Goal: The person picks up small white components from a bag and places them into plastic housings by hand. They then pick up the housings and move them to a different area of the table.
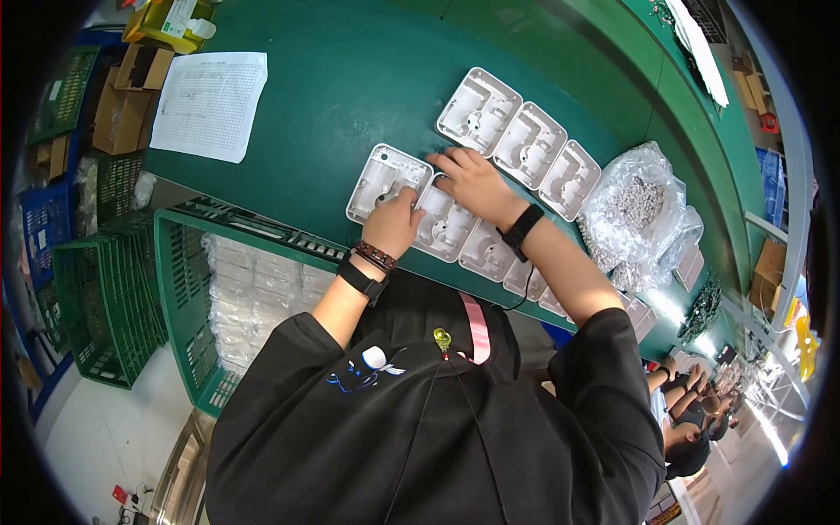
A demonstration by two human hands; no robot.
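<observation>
A white, open-topped plastic housing (363,206) lies near the front edge of the green bench, slightly turned. My left hand (394,225) reaches into it, its fingers bent and close together over the inner fittings; whatever is between the fingertips is hidden. At the housing's far right corner, my right hand (472,182) has its fingertips and thumb around the rim. Directly right of that housing lies a similar housing (444,229), partly under my right hand. More of the same kind continue in a row along the front edge, such as another housing (486,252), passing beneath my right forearm.
A second row of housings (529,140) sits farther back. Right of it lies a clear plastic bag (634,206) of small pale parts. A printed sheet (210,105) lies at left. Green crate (188,332) with wrapped items stands below the bench edge. People (687,420) sit at far right.
</observation>
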